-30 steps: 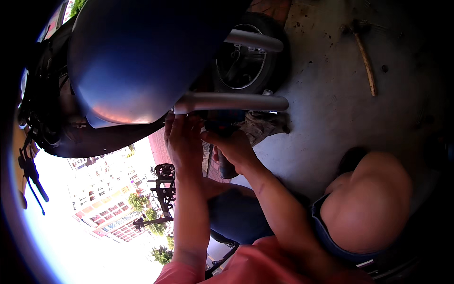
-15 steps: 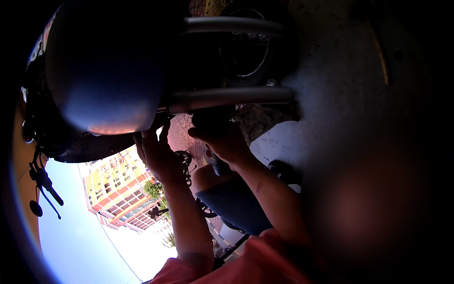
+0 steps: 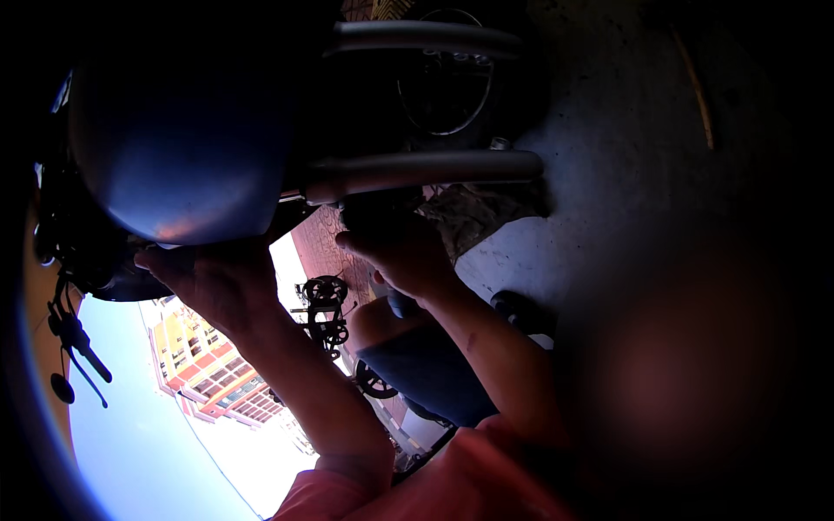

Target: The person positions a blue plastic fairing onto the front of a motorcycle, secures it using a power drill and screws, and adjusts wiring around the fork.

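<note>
A dark blue curved body panel of a two-wheeler fills the upper left. Against its lower edge is my left hand, thumb stretched out and the other fingers partly lost in shadow. My right hand is closed around a dark handled tool; the handle's end shows below the palm, and its dark front lies in shadow beside the nearer grey fork tube. Another fork tube runs parallel above, with the dark wheel between them.
A brake lever and handlebar grip hang at the left. A crumpled dark cloth lies beyond the fork on the grey floor, and a thin stick lies farther right. Another two-wheeler and a building show beyond.
My left hand has moved left along the panel's lower edge, its thumb now spread outward. My right hand stays near the fork with the tool. The view has shifted slightly.
</note>
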`<state>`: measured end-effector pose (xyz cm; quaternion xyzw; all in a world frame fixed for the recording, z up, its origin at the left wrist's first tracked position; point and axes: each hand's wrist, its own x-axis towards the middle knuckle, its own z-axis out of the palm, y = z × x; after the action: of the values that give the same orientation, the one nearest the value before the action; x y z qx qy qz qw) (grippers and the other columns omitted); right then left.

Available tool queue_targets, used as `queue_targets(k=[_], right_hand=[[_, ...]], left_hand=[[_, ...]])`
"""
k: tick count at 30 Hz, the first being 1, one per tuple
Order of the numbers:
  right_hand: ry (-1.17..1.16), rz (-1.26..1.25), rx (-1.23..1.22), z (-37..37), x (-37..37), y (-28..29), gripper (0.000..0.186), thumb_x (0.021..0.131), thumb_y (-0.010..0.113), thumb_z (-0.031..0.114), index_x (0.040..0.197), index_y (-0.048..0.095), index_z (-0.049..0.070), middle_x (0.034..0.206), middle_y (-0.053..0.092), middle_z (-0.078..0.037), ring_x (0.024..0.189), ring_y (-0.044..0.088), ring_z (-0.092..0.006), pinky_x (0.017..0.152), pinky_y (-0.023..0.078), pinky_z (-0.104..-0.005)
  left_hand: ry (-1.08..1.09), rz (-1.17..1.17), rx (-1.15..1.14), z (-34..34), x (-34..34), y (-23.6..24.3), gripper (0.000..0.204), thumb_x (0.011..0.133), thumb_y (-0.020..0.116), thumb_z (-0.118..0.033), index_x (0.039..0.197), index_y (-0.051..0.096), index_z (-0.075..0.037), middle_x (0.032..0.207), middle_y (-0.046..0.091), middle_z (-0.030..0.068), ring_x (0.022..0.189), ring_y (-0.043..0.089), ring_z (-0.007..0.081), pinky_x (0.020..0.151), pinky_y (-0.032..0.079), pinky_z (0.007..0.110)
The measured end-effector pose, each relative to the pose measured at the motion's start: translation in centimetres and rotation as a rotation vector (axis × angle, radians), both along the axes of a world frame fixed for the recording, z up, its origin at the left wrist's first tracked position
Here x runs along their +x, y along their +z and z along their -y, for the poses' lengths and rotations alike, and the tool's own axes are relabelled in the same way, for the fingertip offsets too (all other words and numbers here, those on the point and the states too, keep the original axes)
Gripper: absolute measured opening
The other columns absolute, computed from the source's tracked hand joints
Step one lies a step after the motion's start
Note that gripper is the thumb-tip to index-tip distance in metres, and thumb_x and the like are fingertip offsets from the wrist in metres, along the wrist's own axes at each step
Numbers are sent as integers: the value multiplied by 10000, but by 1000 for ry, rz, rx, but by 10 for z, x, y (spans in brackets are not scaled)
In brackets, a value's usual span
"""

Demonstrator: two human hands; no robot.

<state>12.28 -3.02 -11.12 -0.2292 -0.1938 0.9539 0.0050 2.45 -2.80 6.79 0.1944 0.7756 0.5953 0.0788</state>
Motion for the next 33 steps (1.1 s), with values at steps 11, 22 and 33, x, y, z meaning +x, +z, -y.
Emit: queue_targets(k=[11,22,33], right_hand=[[14,21,50,-5,2,8,317,943,898,350,929,761,65,676,731,-26,530,688,-112,526,540,-301],[-89,-16,121,19,-11,-2,276,935,896,320,956,763,79,674,730,-32,555,703,-121,544,553,-307],[-24,-17,318,-1,-7,-4,336,948,838,430,872,781,108,623,707,-17,571,718,-145,659,590,-347]], left_hand=[[141,109,60,-6,-9,11,855,1052,620,-572,1728,346,-127,1754,358,217,1636,306,444,1290,274,714],[109,88,41,2,-19,17,852,1070,585,-582,1741,323,-126,1769,321,236,1638,291,480,1265,274,782],[182,163,156,-4,-14,18,587,1146,535,-464,1550,576,-40,1555,606,200,1446,566,375,1244,422,618]])
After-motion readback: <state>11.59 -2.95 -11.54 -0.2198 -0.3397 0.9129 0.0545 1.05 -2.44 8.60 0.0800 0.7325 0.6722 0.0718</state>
